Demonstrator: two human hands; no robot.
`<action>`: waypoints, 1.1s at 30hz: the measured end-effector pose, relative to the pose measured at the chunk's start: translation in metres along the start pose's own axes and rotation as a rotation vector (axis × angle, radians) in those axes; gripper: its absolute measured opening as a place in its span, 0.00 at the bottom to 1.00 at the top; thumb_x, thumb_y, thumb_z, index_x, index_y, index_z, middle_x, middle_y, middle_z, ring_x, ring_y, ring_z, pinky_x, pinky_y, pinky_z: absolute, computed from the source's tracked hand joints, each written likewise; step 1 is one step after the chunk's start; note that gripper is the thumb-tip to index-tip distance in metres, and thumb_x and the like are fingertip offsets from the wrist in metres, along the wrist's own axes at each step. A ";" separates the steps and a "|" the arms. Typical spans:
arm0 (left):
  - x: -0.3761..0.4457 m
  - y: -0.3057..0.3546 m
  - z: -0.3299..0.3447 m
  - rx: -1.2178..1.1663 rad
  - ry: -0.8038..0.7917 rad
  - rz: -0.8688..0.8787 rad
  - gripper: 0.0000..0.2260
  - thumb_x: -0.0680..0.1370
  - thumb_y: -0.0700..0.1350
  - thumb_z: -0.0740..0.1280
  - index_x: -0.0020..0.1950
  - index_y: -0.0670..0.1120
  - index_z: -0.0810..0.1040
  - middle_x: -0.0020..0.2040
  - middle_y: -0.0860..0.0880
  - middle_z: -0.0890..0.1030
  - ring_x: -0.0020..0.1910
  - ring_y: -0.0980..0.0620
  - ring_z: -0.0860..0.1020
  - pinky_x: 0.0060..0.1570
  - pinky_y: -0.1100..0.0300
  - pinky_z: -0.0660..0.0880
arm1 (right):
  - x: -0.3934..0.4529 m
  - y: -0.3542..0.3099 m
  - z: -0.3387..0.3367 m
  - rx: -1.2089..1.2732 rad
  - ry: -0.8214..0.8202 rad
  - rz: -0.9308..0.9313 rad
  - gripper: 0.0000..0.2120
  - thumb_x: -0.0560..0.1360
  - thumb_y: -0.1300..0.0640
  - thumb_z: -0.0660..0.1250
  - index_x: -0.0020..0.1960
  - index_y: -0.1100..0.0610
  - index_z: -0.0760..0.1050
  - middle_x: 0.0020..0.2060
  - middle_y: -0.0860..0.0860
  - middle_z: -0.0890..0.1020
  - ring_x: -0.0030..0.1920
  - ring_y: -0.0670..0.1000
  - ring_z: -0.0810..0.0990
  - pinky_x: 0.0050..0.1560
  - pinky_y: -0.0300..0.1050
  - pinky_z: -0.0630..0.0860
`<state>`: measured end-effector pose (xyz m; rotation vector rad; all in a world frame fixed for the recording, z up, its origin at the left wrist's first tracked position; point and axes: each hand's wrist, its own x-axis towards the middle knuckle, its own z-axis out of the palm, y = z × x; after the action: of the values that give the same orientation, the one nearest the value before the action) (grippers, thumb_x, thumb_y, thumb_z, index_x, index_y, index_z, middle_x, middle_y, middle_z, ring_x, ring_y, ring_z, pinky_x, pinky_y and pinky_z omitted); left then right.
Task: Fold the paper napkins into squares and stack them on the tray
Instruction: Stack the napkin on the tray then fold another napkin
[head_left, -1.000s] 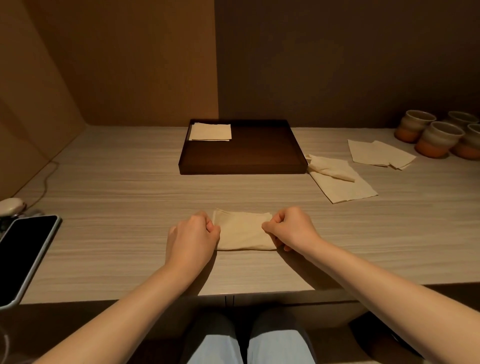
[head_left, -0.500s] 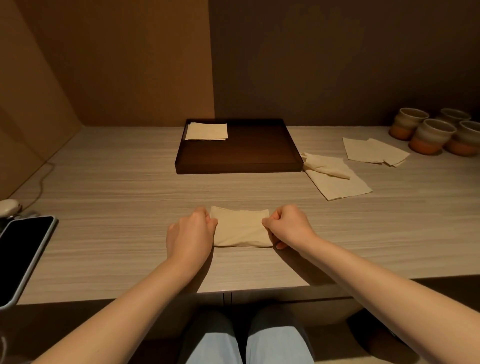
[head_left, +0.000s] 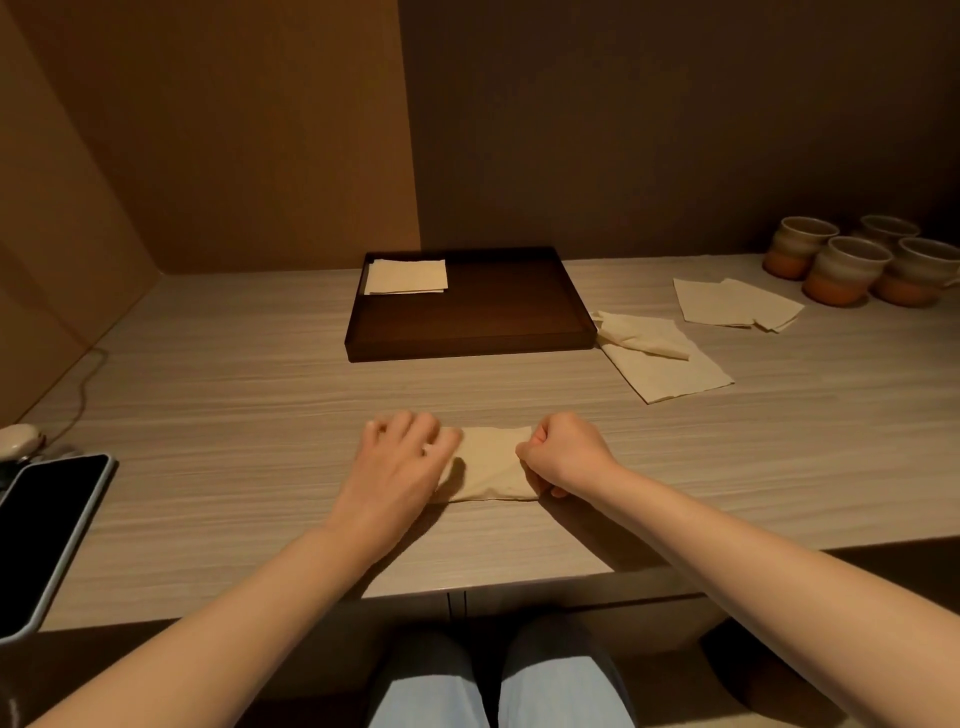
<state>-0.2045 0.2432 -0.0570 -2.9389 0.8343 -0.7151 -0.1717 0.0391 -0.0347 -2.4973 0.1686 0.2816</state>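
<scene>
A cream paper napkin (head_left: 488, 467), folded into a small rectangle, lies flat on the wooden table near its front edge. My left hand (head_left: 400, 467) rests on its left end with the fingers spread and slightly blurred. My right hand (head_left: 566, 457) is a fist pinching the right end. The dark brown tray (head_left: 467, 345) stands further back at the centre. One folded square napkin (head_left: 406, 276) lies in the tray's back left corner.
A loose, partly crumpled napkin (head_left: 665, 364) lies right of the tray, and flat ones (head_left: 732, 304) sit further right. Several ceramic cups (head_left: 847, 270) stand at the back right. A phone (head_left: 47, 530) and a small white object (head_left: 18, 440) with a cable are at the left edge.
My left hand has gone from a closed pinch on the napkin's left end to spread fingers over it. The right hand keeps its pinch.
</scene>
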 end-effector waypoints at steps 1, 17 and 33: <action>0.000 -0.002 -0.003 0.005 -0.006 0.180 0.16 0.72 0.45 0.72 0.58 0.45 0.75 0.52 0.45 0.77 0.50 0.46 0.75 0.46 0.53 0.72 | 0.000 -0.001 0.000 -0.003 -0.001 0.009 0.13 0.75 0.58 0.63 0.32 0.56 0.77 0.28 0.51 0.84 0.27 0.50 0.81 0.39 0.48 0.83; -0.029 0.013 -0.019 -0.292 -0.534 0.023 0.30 0.80 0.63 0.47 0.79 0.53 0.45 0.76 0.57 0.42 0.76 0.59 0.41 0.74 0.60 0.40 | -0.037 0.001 -0.001 -0.467 0.239 -0.620 0.12 0.79 0.52 0.61 0.60 0.56 0.73 0.55 0.52 0.76 0.56 0.53 0.74 0.54 0.51 0.76; -0.041 -0.005 -0.031 -0.155 -0.712 0.102 0.35 0.76 0.70 0.44 0.75 0.58 0.31 0.75 0.59 0.31 0.73 0.60 0.29 0.73 0.45 0.33 | -0.065 0.049 -0.002 -0.730 -0.168 -0.771 0.36 0.78 0.34 0.40 0.80 0.52 0.40 0.78 0.47 0.44 0.77 0.44 0.40 0.77 0.51 0.39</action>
<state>-0.2467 0.2715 -0.0461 -2.8902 0.9578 0.4102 -0.2435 0.0024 -0.0453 -2.9674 -1.1252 0.2428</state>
